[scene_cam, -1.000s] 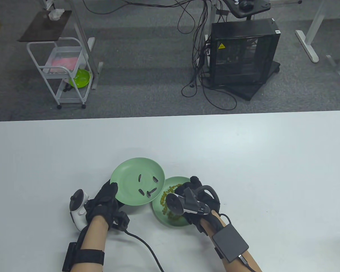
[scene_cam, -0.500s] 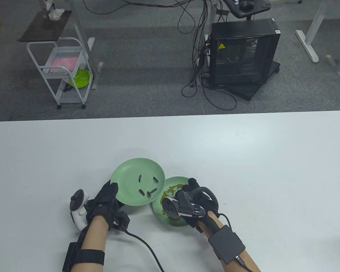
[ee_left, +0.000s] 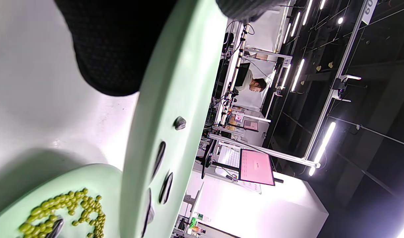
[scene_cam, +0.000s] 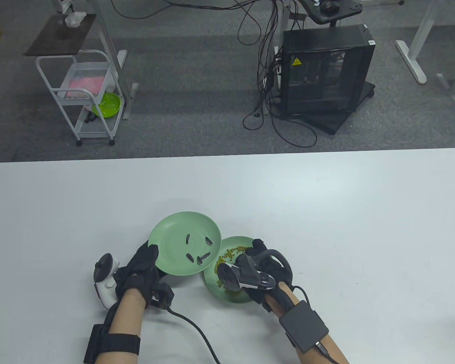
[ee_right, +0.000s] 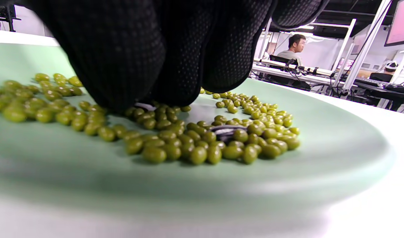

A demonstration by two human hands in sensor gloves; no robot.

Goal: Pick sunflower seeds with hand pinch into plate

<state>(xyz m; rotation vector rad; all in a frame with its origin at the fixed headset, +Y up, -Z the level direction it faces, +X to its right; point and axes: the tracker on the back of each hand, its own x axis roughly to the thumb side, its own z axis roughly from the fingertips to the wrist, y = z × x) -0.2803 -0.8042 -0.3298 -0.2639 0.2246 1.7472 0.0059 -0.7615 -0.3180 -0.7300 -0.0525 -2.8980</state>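
I see my black-gloved right hand [ee_right: 149,49] press its fingertips [ee_right: 122,96] into small round green beans [ee_right: 188,138] on the pale green plate [ee_right: 337,145], a dark striped sunflower seed [ee_right: 226,129] lying among them.

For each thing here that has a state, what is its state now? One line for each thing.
Left hand: holds the rim of the seed plate.
Seed plate: tilted, near edge lifted, overlaps the bean plate's rim.
Sunflower seeds: five lying in the seed plate.
Bean plate: flat on the table, holds green beans.
Right hand: fingertips down among the beans.
Seed among beans: lying loose, not picked.
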